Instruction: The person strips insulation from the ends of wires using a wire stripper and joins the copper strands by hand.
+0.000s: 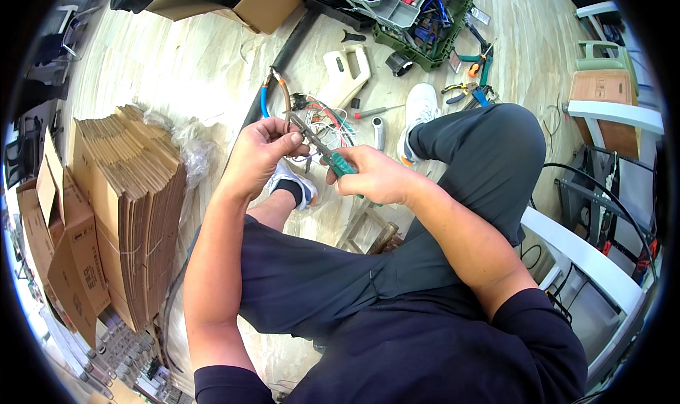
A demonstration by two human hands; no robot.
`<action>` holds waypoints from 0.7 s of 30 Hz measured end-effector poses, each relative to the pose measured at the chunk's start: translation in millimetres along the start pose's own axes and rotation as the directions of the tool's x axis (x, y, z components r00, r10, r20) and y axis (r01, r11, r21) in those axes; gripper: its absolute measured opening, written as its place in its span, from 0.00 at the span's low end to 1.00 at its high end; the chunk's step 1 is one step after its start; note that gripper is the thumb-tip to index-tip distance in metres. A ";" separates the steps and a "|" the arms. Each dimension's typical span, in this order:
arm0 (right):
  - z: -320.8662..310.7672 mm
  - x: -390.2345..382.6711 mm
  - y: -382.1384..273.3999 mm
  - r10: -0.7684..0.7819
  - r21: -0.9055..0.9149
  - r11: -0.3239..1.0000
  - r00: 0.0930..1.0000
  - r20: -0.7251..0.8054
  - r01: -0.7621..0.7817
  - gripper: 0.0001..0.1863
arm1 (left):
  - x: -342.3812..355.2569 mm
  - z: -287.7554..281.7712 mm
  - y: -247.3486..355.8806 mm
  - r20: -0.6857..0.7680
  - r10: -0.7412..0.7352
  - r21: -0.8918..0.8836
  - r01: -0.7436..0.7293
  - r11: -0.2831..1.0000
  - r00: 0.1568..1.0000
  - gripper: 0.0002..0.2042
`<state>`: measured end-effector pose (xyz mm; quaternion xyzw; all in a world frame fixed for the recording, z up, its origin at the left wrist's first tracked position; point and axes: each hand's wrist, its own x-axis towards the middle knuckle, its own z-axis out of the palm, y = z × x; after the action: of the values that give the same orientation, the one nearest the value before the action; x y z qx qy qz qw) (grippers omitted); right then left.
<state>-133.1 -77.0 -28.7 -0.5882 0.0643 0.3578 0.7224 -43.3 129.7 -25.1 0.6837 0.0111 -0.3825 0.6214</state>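
Observation:
My left hand (265,152) pinches the brown wire (285,92) close to its lower end. In my right hand (375,174) is a pair of pliers with green handles (342,164). The metal jaws lie against the wire at my left fingertips; whether they bite into it cannot be made out. The brown wire and a blue wire (264,101) come out of the cut end of a thick black cable (287,53) on the floor. Just beyond my hands lies a tangle of thin coloured wires (329,114).
A green toolbox (453,21) full of tools stands at the far side. Nearby lie a cream plastic housing (343,75), a screwdriver (379,111) and several pliers (460,91). Stacked flat cardboard (134,206) is on my left, white chair frames (581,252) on my right.

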 end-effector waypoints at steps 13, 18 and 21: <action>32.3 -5.9 36.2 -0.099 -0.234 0.971 0.979 -0.176 0.056 0.22 | -14.9 -7.6 -12.7 0.114 -0.149 -0.136 0.164 0.977 0.982 0.21; 33.0 -10.4 36.7 -0.119 -0.247 0.966 0.983 -0.139 0.082 0.17 | -19.9 -4.5 -12.1 0.159 -0.140 -0.237 0.176 0.955 0.977 0.37; 30.9 -7.8 30.1 -0.105 -0.200 0.976 0.990 -0.097 0.084 0.17 | -17.1 -11.1 -7.1 0.236 -0.153 -0.226 0.207 0.952 0.960 0.39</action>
<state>-166.8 -51.2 -39.7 -0.6770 0.0395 0.2953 0.6729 -53.3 148.7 -22.6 0.5512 0.0540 -0.5051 0.6619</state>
